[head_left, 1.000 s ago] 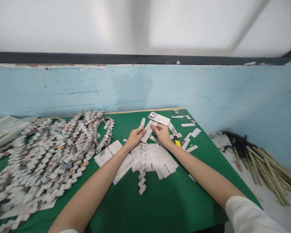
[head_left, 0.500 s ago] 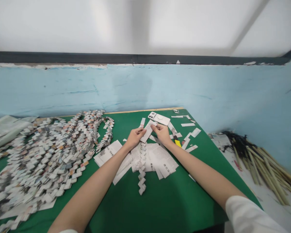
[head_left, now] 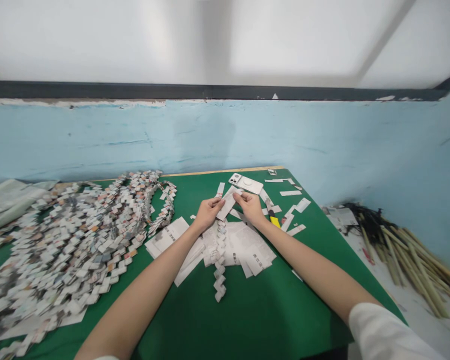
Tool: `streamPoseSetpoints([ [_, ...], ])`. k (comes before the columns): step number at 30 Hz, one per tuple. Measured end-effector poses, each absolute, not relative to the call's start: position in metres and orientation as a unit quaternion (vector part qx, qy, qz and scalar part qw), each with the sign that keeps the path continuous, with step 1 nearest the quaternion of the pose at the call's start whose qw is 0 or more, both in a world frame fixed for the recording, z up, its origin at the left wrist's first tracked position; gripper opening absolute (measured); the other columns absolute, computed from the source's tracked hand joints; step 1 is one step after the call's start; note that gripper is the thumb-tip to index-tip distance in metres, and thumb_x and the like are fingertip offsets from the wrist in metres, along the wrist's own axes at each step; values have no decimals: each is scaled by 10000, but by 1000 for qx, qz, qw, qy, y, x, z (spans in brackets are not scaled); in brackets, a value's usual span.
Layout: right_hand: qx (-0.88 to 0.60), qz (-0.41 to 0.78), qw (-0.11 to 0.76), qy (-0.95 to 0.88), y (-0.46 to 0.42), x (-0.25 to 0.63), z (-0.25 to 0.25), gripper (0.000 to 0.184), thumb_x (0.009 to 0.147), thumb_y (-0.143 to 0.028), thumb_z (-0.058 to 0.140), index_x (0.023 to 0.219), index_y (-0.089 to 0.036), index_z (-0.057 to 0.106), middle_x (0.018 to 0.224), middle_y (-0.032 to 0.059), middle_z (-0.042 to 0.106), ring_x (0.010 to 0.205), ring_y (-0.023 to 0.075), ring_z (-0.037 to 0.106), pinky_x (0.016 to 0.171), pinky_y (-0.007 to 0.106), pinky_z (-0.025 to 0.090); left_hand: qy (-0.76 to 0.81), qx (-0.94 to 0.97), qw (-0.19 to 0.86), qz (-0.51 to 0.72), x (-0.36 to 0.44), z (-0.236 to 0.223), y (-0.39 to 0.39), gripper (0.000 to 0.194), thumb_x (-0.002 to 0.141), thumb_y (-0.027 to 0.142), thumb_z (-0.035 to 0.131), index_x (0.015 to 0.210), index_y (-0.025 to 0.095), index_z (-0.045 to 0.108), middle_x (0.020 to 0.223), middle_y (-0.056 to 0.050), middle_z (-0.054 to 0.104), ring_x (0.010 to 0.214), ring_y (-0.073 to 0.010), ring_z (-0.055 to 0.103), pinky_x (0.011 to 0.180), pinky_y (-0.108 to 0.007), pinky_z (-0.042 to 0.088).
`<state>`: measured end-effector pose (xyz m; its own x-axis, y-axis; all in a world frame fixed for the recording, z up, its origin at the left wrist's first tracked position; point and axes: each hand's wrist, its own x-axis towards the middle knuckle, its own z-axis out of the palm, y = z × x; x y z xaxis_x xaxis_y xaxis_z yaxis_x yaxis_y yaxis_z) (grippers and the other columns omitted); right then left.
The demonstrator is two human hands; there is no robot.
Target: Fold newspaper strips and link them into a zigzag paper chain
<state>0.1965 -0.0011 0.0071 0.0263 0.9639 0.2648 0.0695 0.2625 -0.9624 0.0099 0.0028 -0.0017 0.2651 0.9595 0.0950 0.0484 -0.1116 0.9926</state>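
Observation:
Between my hands is a small piece of printed paper (head_left: 228,203), slanting up to the right. My left hand (head_left: 208,213) pinches its left side, thumb on top. At its upper right, my right hand (head_left: 251,206) grips the same piece between thumb and fingers. Just below the hands, a zigzag chain of folded paper (head_left: 219,270) runs toward me. It lies partly over loose newspaper pieces (head_left: 253,247) fanned out on the green table (head_left: 262,310). My left forearm passes over another stack of cut paper (head_left: 168,236).
A big heap of folded-paper chains (head_left: 78,250) covers the table's left side. Behind my right hand lies a white phone (head_left: 246,183). A yellow-handled cutter (head_left: 273,218) and paper strips (head_left: 290,193) are to the right. Bundled sticks (head_left: 416,260) lie beyond the table's right edge.
Almost nothing differs. Both hands keep their hold on the paper piece, which has shifted and tilted very slightly.

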Motion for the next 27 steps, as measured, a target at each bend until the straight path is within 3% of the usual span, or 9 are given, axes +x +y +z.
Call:
streamPoseSetpoints([
  [4, -429, 435, 557, -562, -1, 195, 8, 413, 774, -576, 763, 729, -173, 685, 721, 46, 696, 673, 202, 624, 645, 315, 502, 414, 630, 489, 438, 9, 1, -1, 490, 864, 578, 663, 939, 107, 774, 779, -65, 752, 652, -186, 634, 567, -248, 438],
  [8, -437, 471, 508, -574, -1, 194, 6, 400, 682, -525, 849, 830, -160, 780, 775, 70, 751, 693, 228, 668, 661, 340, 521, 399, 670, 465, 419, 9, 1, -1, 457, 868, 556, 661, 928, 124, 796, 790, -45, 753, 697, -196, 636, 613, -256, 452],
  [14, -457, 468, 526, -543, 3, 199, 4, 421, 766, -572, 779, 783, -152, 792, 759, 70, 755, 713, 235, 678, 668, 335, 522, 410, 661, 486, 399, 10, 3, -1, 471, 847, 577, 670, 846, 118, 777, 693, -41, 718, 602, -177, 594, 540, -252, 405],
  [19, -462, 458, 593, -475, 12, 204, 1, 362, 699, -508, 841, 798, -162, 800, 817, 74, 774, 777, 237, 682, 759, 347, 527, 414, 648, 504, 393, 10, 1, 2, 507, 846, 622, 661, 856, 121, 743, 692, -53, 726, 590, -181, 622, 534, -253, 422],
  [23, -475, 445, 604, -459, 17, 207, -1, 376, 769, -536, 757, 782, -160, 753, 803, 73, 751, 667, 180, 612, 676, 320, 503, 403, 574, 583, 409, 7, -3, 7, 518, 874, 647, 619, 741, 148, 656, 504, -26, 629, 434, -147, 544, 483, -253, 395],
  [27, -438, 393, 582, -561, 13, 205, 2, 437, 808, -446, 716, 1163, -193, 679, 1126, 115, 733, 789, 183, 621, 679, 298, 503, 361, 528, 626, 446, 2, -1, 12, 503, 868, 591, 649, 608, 166, 584, 480, -45, 599, 438, -133, 526, 521, -265, 422],
])
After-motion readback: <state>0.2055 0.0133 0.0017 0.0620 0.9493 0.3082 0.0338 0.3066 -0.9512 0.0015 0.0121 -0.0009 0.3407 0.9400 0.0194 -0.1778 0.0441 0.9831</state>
